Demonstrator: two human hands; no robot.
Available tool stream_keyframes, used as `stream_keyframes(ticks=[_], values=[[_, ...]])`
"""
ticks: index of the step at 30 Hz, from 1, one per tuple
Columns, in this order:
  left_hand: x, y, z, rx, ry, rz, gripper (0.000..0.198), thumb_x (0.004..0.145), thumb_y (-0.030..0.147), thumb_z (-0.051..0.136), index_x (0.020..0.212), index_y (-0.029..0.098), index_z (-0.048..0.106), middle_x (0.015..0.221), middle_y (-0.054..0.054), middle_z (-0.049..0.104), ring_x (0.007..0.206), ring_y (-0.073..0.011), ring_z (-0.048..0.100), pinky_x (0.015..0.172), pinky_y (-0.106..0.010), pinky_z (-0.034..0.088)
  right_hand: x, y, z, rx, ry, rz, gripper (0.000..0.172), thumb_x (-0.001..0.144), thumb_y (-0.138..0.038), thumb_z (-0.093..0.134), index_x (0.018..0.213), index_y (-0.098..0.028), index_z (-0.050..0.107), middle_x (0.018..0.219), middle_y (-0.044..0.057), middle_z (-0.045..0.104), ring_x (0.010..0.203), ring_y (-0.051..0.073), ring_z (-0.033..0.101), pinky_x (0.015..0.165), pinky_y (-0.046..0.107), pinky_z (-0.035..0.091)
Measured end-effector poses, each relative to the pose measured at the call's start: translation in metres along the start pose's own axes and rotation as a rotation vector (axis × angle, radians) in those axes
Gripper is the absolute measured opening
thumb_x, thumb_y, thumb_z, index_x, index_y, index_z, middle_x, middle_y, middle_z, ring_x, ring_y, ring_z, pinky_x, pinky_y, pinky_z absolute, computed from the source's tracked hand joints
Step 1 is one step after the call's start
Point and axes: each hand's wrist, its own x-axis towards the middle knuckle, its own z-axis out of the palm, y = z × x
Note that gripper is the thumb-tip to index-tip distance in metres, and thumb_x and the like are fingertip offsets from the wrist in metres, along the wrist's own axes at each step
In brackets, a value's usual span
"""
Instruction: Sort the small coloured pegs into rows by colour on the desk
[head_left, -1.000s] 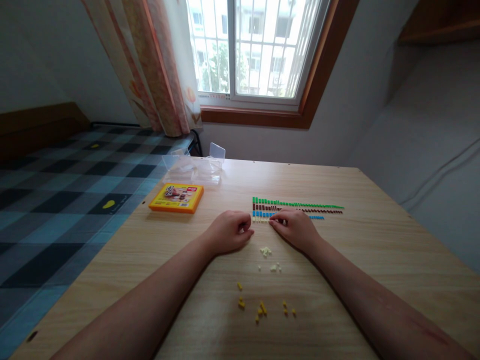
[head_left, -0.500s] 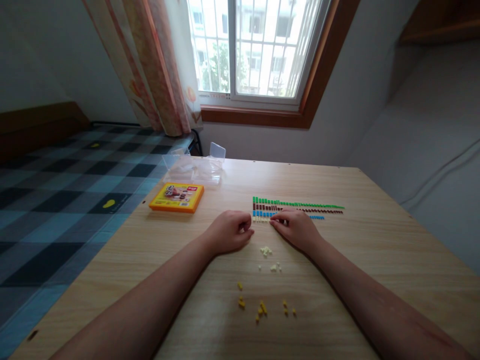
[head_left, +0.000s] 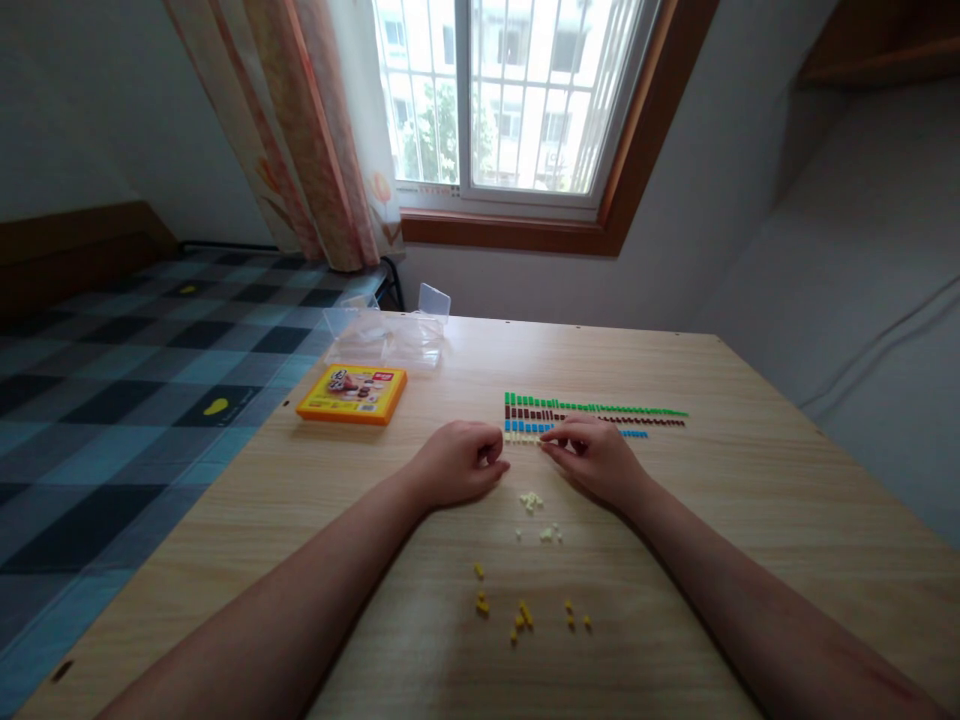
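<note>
Both of my hands rest on the wooden table (head_left: 750, 500). My left hand (head_left: 459, 462) is curled into a loose fist, knuckles up, and what it holds, if anything, is hidden. My right hand (head_left: 596, 458) pinches its fingertips at the left end of a short cream row of tiny bricks (head_left: 521, 438). Behind that lie a blue row (head_left: 525, 427), a brown row (head_left: 600, 418) and a green row (head_left: 592, 407). Loose cream bricks (head_left: 534, 501) lie between my wrists. Loose yellow bricks (head_left: 525, 612) are scattered nearer me.
An orange box (head_left: 352, 393) lies at the left of the table. Behind it stands a clear plastic case (head_left: 386, 335) with its lid up. A bed with a checked blue cover (head_left: 112, 390) borders the table's left edge. A window and curtain are beyond.
My right hand's fingertips have shifted slightly at the end of the cream row. My left hand has stayed put.
</note>
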Motion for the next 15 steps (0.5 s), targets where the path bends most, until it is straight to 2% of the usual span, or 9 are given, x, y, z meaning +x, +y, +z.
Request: stream_keyframes(ticks=[5,7,11,15], values=[[-0.002,0.008,0.001,0.156,-0.096,0.043,0.027,0.081,0.035,0.069,0.066,0.020,0.052,0.065,0.002,0.057,0.059,-0.0135,0.046,0.056,-0.027,0.026,-0.007,-0.011,-0.008,0.140,-0.284,-0.082,0.009,0.083,-0.020,0.068,0.081,-0.020,0.077,0.071,0.000,0.065,0.064,0.012,0.057,0.059,0.023,0.041],[-0.003,0.011,0.002,0.198,-0.124,0.076,0.027,0.082,0.038,0.068,0.068,0.020,0.054,0.068,0.001,0.060,0.061,-0.0144,0.049,0.055,-0.027,0.026,-0.008,-0.013,-0.012,0.141,-0.349,-0.091,0.008,0.082,-0.022,0.070,0.080,-0.020,0.077,0.071,0.000,0.064,0.065,0.012,0.058,0.059,0.023,0.041],[-0.004,0.015,0.003,0.205,-0.158,0.117,0.022,0.082,0.037,0.069,0.072,0.020,0.059,0.073,0.000,0.065,0.066,-0.0156,0.055,0.056,-0.028,0.030,-0.007,-0.015,-0.018,0.134,-0.412,-0.094,0.007,0.081,-0.026,0.073,0.080,-0.021,0.077,0.071,0.000,0.064,0.066,0.013,0.058,0.061,0.023,0.042],[-0.005,0.018,0.002,0.114,-0.159,0.098,0.014,0.080,0.035,0.070,0.084,0.022,0.069,0.075,0.001,0.067,0.068,-0.0164,0.059,0.060,-0.027,0.037,-0.008,-0.016,-0.016,0.091,-0.407,-0.150,0.007,0.080,-0.021,0.071,0.082,-0.024,0.078,0.074,0.000,0.068,0.069,0.013,0.061,0.064,0.024,0.043]])
